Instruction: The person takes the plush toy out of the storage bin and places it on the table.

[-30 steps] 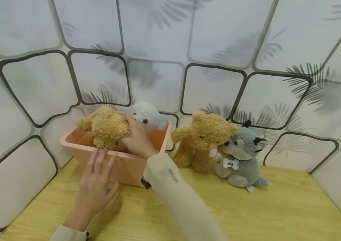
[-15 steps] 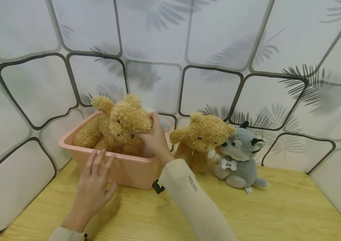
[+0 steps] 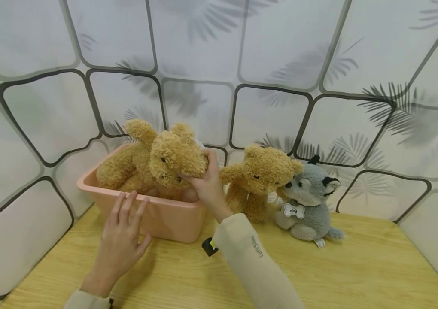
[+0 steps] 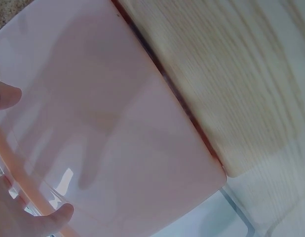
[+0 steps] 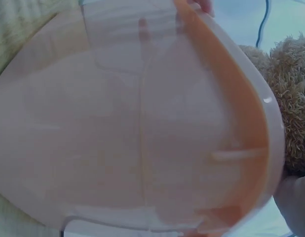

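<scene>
A curly golden teddy bear leans tilted in the pink plastic bin, its head over the right end and its lower body inside. My right hand grips the bear by its muzzle, thumb on the near side. The far fingers are partly hidden. My left hand rests its straight fingertips on the bin's near rim; in the left wrist view parts of its fingers show by the rim. Behind the bear's head only a sliver of the white plush toy shows.
Right of the bin, a second golden teddy bear leans against a grey plush dog with a bone-shaped tag. They are on a wooden table, with a patterned wall covering close behind and at both sides.
My right hand has pulled the bear's head up and to the right, bringing its body into view and covering the white plush toy. My left hand has stayed on the rim.
</scene>
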### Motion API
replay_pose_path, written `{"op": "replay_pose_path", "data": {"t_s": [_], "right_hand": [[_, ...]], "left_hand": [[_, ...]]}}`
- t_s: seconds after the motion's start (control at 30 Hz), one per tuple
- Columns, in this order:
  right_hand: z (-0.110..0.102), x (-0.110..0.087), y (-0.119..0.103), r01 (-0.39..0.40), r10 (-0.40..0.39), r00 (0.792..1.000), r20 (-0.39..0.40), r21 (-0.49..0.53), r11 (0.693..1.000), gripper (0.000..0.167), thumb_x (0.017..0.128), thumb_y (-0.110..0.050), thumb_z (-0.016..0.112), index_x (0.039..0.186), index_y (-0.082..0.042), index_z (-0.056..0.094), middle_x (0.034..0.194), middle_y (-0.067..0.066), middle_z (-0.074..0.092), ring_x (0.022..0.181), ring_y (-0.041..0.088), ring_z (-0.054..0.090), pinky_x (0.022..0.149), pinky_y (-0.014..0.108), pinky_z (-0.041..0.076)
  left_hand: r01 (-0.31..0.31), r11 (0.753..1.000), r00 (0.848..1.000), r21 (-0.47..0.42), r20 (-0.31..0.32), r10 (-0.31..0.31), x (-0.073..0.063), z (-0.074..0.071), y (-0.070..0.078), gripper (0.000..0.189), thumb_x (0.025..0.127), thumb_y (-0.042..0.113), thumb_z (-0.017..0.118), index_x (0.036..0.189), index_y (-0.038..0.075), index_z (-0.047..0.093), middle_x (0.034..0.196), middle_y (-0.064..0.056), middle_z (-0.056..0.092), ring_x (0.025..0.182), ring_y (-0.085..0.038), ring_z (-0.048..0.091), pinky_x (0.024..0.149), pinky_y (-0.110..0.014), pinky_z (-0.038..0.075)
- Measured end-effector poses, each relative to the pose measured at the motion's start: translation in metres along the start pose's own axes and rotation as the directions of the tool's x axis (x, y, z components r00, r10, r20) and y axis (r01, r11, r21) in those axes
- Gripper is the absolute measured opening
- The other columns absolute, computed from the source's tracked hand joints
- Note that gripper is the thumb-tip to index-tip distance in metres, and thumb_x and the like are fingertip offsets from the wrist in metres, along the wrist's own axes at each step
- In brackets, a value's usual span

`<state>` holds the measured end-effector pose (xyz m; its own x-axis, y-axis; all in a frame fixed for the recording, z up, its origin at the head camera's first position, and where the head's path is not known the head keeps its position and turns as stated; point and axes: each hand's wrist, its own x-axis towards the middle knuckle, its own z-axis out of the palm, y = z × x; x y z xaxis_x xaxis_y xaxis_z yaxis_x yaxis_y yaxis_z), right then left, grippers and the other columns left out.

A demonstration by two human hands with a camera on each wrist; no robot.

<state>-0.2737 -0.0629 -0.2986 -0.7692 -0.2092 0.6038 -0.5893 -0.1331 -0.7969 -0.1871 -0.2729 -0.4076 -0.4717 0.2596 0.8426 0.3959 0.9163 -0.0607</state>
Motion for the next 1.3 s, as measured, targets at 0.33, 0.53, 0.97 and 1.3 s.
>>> {"op": "replay_pose_path", "data": {"t_s": [0.33, 0.53, 0.97, 1.3], "right_hand": [[-0.017, -0.009, -0.002, 0.061, -0.062, 0.998, 0.032, 0.044, 0.997, 0.060, 0.081, 0.019, 0.073, 0.128, 0.003, 0.040, 0.139, 0.021, 0.045, 0.130, 0.037, 0.049, 0.100, 0.048, 0.051], [-0.025, -0.022, 0.004, 0.081, -0.081, 0.997, -0.012, 0.001, 0.997, 0.060, 0.079, 0.018, 0.075, 0.126, 0.005, 0.041, 0.139, 0.023, 0.047, 0.130, 0.038, 0.048, 0.106, 0.051, 0.045], [-0.041, -0.051, 0.006, 0.164, -0.168, 0.982, -0.086, -0.050, 0.985, 0.067, 0.074, 0.019, 0.079, 0.128, 0.007, 0.040, 0.139, 0.023, 0.045, 0.129, 0.037, 0.048, 0.108, 0.052, 0.042], [-0.055, -0.063, 0.003, 0.078, -0.084, 0.991, -0.105, -0.058, 0.995, 0.078, 0.076, 0.018, 0.077, 0.140, 0.002, 0.034, 0.143, 0.020, 0.042, 0.131, 0.038, 0.045, 0.106, 0.059, 0.040]], "left_hand": [[0.002, 1.000, 1.000, 0.005, 0.007, -0.002, 0.000, -0.001, 0.001, 0.064, 0.097, 0.038, 0.040, 0.147, -0.001, 0.046, 0.149, -0.032, 0.039, 0.137, -0.055, 0.033, 0.091, -0.073, 0.043], [0.016, 1.000, 0.999, 0.009, 0.028, -0.016, -0.001, -0.002, 0.001, 0.063, 0.098, 0.038, 0.039, 0.147, 0.000, 0.045, 0.150, -0.032, 0.038, 0.139, -0.054, 0.031, 0.087, -0.074, 0.044], [0.014, 1.000, 1.000, 0.003, 0.025, -0.014, 0.000, -0.001, 0.003, 0.062, 0.101, 0.041, 0.034, 0.148, 0.001, 0.044, 0.152, -0.031, 0.036, 0.139, -0.054, 0.031, 0.086, -0.074, 0.044], [0.006, 1.000, 1.000, 0.017, 0.003, -0.006, 0.000, -0.002, 0.002, 0.062, 0.102, 0.041, 0.034, 0.148, 0.001, 0.045, 0.151, -0.030, 0.038, 0.138, -0.054, 0.033, 0.085, -0.072, 0.046]]}}
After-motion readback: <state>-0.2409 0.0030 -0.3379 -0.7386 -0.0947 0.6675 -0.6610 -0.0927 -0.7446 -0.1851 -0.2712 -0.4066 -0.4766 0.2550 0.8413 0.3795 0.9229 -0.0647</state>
